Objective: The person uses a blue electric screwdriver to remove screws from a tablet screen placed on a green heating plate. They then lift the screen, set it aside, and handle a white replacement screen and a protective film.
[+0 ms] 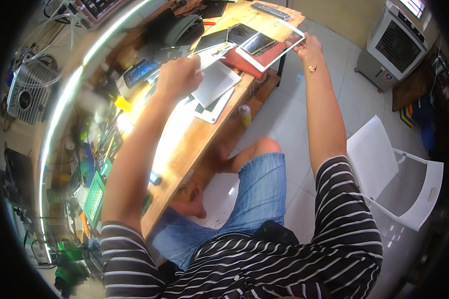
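My right hand (309,47) holds the right edge of a white-framed glass tablet panel (260,66) over the far end of the bench. Through its clear middle show a dark-screened device (258,44) and a reddish-brown flat cover (245,62). My left hand (179,74) is closed above the bench; what its fingers pinch, if anything, I cannot make out. Just right of it lies a silver flat panel (217,82), partly over a white-bordered tablet (212,113). White pieces (217,51) lie beyond my left fingers.
The wooden bench (184,154) runs diagonally, with a bright light strip (65,104) along its left. Tools and a green tray (94,199) clutter that side. A spray can (245,115) stands below the bench edge. A white chair (379,159) and an air cooler (394,47) are at right.
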`<act>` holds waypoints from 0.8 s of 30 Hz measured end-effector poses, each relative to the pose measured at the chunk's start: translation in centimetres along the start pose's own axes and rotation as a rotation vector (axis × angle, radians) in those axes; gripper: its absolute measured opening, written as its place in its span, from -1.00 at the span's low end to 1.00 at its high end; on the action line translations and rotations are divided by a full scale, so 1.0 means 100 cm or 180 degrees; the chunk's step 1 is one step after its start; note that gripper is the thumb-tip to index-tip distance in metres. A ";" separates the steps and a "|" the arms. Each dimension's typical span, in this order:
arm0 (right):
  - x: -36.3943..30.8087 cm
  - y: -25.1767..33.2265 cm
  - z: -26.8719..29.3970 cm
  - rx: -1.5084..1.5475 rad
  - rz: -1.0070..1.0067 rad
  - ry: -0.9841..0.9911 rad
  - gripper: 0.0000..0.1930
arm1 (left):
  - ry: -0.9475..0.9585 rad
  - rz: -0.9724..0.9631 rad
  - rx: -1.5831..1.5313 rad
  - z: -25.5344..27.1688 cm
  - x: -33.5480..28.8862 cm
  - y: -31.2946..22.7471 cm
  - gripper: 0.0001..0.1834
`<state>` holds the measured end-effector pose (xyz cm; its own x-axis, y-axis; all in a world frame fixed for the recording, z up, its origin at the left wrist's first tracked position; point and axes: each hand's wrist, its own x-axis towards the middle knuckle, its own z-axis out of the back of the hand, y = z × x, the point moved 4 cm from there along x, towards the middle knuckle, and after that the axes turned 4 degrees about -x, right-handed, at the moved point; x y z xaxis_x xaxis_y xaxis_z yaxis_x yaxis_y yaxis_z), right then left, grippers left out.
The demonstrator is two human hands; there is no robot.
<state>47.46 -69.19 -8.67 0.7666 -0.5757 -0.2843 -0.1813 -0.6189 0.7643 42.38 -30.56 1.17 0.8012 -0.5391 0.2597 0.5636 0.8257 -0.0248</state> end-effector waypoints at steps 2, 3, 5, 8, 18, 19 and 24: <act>0.024 0.000 -0.004 0.0448 0.0137 -0.0367 -0.73 | -0.0010 0.0020 -0.0044 0.003 0.000 -0.001 -0.78; 0.033 -0.004 -0.007 0.0607 0.0020 -0.0343 -0.71 | -0.0073 0.0002 -0.0075 0.004 0.001 -0.002 -0.77; 0.045 -0.013 -0.013 0.0994 -0.0147 -0.0474 -0.66 | -0.0221 -0.0025 -0.0163 0.008 0.002 -0.003 -0.75; 0.051 -0.029 -0.031 0.0724 -0.0048 -0.0473 -0.60 | -0.0243 -0.0140 -0.0049 0.010 0.005 -0.003 -0.72; -0.008 -0.029 -0.049 -0.4208 0.1832 -0.0206 -0.60 | -0.0648 -0.0330 -0.0064 0.018 0.015 0.007 -0.86; -0.016 -0.030 -0.048 -0.4384 0.1889 -0.0118 -0.59 | -0.0746 -0.0373 -0.0075 0.020 0.017 0.008 -0.86; -0.087 -0.049 -0.050 -0.4641 0.2348 0.0136 -0.50 | -0.0713 -0.0366 -0.0090 0.025 0.026 0.015 -0.86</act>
<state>44.83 -58.45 -7.06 0.8026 -0.4713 0.3656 0.1879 0.7815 0.5950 44.78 -30.34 4.24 0.6689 -0.5762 0.4697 0.6563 0.7545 -0.0091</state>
